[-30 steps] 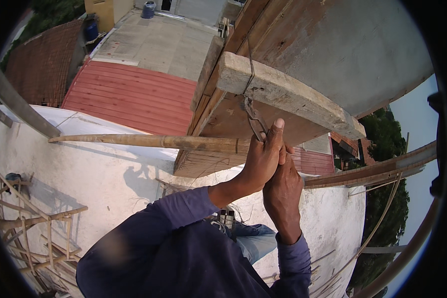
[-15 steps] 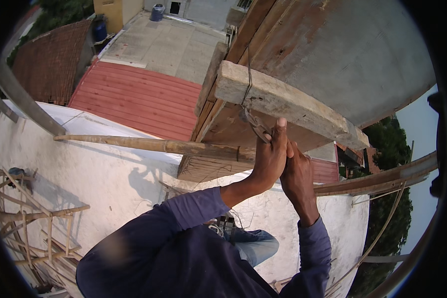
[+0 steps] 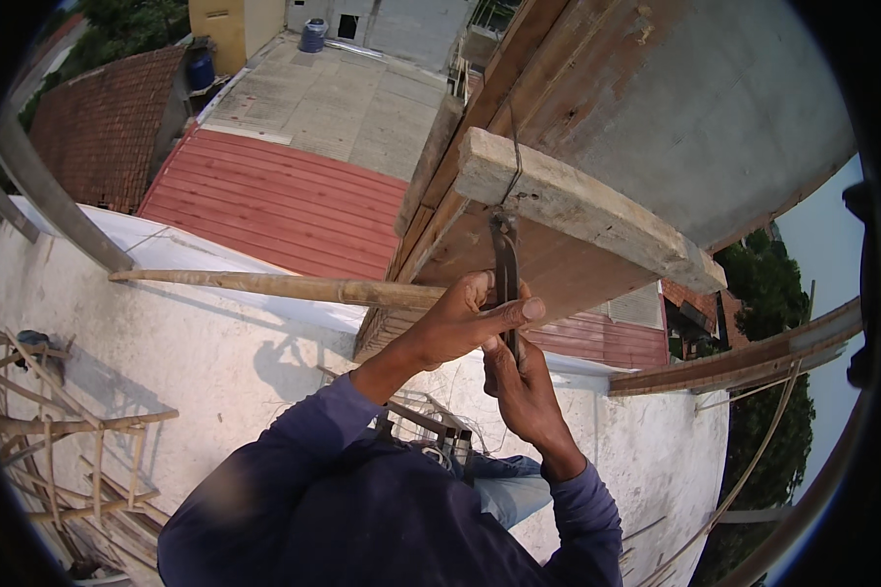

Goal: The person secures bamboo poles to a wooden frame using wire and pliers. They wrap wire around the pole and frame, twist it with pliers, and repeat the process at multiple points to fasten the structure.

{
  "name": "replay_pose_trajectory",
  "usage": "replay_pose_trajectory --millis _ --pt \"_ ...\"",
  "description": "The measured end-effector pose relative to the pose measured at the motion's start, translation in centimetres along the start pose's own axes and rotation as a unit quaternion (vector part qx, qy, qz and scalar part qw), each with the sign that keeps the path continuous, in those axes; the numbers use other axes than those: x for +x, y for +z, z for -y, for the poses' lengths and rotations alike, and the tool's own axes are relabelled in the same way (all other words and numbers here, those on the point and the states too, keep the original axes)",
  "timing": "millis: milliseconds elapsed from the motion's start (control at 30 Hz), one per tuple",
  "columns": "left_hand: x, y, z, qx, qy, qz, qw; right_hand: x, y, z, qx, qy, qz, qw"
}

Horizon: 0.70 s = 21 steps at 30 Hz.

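My left hand (image 3: pixel 460 321) and my right hand (image 3: pixel 521 383) are both wrapped around the handles of dark metal pincers (image 3: pixel 506 266), left above right. The tool stands almost upright. Its jaws meet a thin wire (image 3: pixel 512 166) looped around the end of a pale wooden plank (image 3: pixel 578 203). That plank lies across brown timber boards (image 3: pixel 519 254) under a grey slab (image 3: pixel 695 108). My dark blue sleeves fill the lower middle of the view.
A bamboo pole (image 3: pixel 264 287) runs level from the left to behind my left hand. Below are a white plastered wall (image 3: pixel 166 362), red roofs (image 3: pixel 274 196) far down, a bamboo scaffold (image 3: pixel 49 450) at lower left and a curved beam (image 3: pixel 754 357) at right.
The pincers have swung from a tilt to nearly upright on the wire. My left hand has slid down and across the handles, and my right hand sits lower beneath it.
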State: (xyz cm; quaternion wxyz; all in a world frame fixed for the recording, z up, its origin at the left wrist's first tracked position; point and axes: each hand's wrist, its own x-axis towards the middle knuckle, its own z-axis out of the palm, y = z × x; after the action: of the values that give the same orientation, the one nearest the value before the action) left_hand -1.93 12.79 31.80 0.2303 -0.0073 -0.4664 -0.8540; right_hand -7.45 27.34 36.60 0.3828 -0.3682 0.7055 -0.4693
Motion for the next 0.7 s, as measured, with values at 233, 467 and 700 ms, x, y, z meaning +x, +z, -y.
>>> replay_pose_trajectory --millis 233,467,700 --pt "0.3 0.2 0.0 0.023 0.008 0.017 1.000 -1.7 0.4 3.7 -0.207 -0.061 -0.088 0.972" --pt "0.7 -0.1 -0.3 -0.001 0.041 0.059 0.997 -2.0 0.8 6.2 -0.277 -0.049 -0.080 0.956" --pt "0.4 -0.4 -0.8 -0.117 -0.014 0.116 0.986 -1.2 0.1 6.4 -0.094 0.035 -0.033 0.994"
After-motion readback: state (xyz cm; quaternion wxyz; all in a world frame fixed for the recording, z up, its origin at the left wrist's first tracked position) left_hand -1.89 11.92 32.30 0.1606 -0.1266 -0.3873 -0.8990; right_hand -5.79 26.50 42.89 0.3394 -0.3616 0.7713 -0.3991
